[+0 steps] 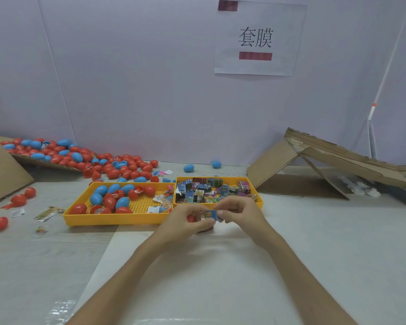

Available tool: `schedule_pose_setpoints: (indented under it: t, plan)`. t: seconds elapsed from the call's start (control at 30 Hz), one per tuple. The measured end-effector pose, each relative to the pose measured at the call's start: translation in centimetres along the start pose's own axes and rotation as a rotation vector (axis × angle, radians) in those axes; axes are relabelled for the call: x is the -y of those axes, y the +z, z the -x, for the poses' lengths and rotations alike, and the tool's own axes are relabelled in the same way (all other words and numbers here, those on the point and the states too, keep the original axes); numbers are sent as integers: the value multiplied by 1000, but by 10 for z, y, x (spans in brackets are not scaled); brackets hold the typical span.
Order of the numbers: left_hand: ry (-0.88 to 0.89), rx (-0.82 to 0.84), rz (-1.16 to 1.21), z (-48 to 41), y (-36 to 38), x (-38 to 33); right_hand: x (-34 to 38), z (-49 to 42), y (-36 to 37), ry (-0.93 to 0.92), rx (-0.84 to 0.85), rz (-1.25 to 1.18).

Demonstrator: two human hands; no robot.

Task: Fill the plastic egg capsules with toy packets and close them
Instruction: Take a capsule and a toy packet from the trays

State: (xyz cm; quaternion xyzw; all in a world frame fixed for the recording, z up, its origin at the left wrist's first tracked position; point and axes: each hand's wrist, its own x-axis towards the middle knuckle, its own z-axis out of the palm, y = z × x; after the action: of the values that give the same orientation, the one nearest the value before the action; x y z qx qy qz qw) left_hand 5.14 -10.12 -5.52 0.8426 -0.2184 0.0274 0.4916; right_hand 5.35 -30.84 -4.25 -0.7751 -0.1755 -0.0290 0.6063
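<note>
Before the yellow trays, your left hand grips a red egg half and your right hand pinches a blue packet just beside it; pushed in crooked, it could block closing.

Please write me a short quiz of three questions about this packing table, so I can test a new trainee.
1. True or false: the small blue printed toy packet is pinched between the left hand and the right hand.
2. Which yellow plastic tray holds red and blue plastic egg capsules? A) the left tray B) the right tray
3. Fill in: the folded brown cardboard sheet stands on the person's ___ side.
Key: 1 true; 2 A; 3 right.
</note>
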Motion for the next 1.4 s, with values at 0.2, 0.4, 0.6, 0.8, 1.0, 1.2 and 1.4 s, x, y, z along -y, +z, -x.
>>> schedule_pose_setpoints:
  t: [0.2, 0.4, 0.6, 0.8, 1.0, 1.2, 1.4]
  plan:
    - [-97, -72, 163, 0, -1, -4, 3, 0, 6, -1, 16, -36]
    - [-145, -101, 224, 0, -2, -5, 5, 1, 5, -5, -6, -53]
    - [-158, -122, 295, 1, -4, -5, 3, 1, 11, -40, 21, 23]
    - [-133, -109, 291, 1, -1, -5, 1, -1, 11, -56, -41, 82]
    - [-142, -78, 328, 2, -1, -7, 0, -1, 13, -77, -73, 98]
    - [-183, -85, 373, 0, -1, -6, -1, -2, 13, -97, -107, 95]
    - [-156, -92, 329, 0, -3, -5, -1, -3, 13, -104, -118, 68]
